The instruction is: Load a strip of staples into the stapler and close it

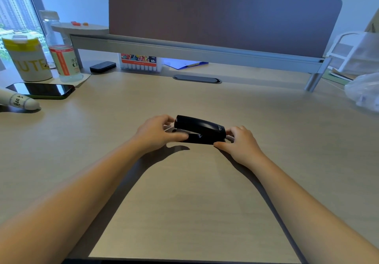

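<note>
At the centre of the frame, a black stapler [200,130] lying on the bench [184,202] is grasped at its left end by the left hand [154,133] and at its right end by the right hand [242,143], each grip clenched on it.

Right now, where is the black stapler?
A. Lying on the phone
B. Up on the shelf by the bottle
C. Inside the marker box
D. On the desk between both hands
D: the black stapler sits on the desk, with the left hand at one end and the right hand at the other.
</note>
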